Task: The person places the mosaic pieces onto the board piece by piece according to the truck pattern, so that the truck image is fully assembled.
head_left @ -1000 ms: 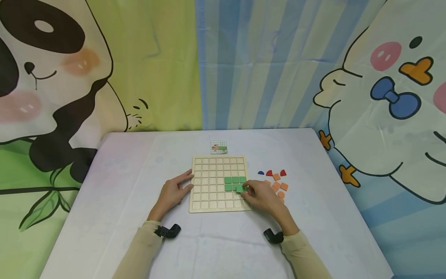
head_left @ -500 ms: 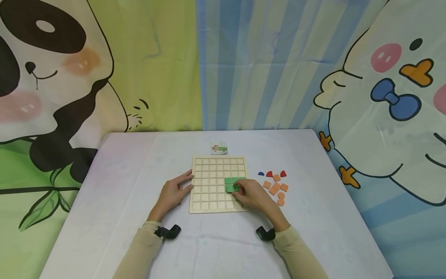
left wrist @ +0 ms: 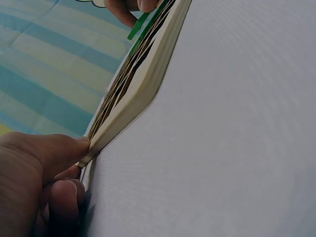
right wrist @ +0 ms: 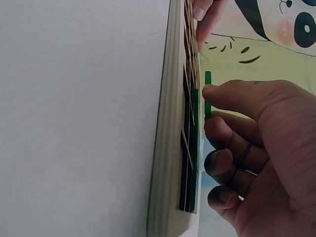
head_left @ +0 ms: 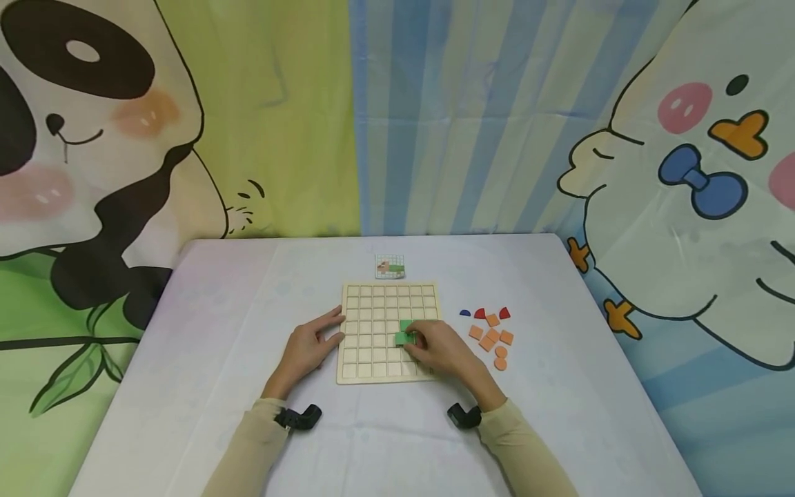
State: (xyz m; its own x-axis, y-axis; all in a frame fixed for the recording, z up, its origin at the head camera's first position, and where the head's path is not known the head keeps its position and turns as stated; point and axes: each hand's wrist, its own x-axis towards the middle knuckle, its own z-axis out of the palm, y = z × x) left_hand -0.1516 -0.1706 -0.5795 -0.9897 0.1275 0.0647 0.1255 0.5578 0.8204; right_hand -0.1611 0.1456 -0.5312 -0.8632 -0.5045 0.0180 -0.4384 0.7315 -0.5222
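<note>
My right hand (head_left: 442,348) pinches a small green square tile (head_left: 400,339) between thumb and finger, over the wooden grid board (head_left: 366,300). In the right wrist view this held tile (right wrist: 208,78) shows a gap from the board's face, where more green tiles (right wrist: 194,173) sit in cells. Another green tile (head_left: 406,324) shows just above in the head view; the right hand hides the others. My left hand (head_left: 306,351) rests at the board's left edge, index finger and thumb touching it. Its thumb (left wrist: 69,148) lies against the rim in the left wrist view.
Right of the board lie several orange squares (head_left: 493,335), orange discs (head_left: 500,364), red pieces (head_left: 480,313) and a blue half-round piece (head_left: 464,313). A small picture card (head_left: 390,266) lies behind the board on the white-covered table (head_left: 236,297).
Carrying the green tile, my right hand has moved left across the board, from its right edge to the left end of the green tiles. The left hand has stayed at the board's edge.
</note>
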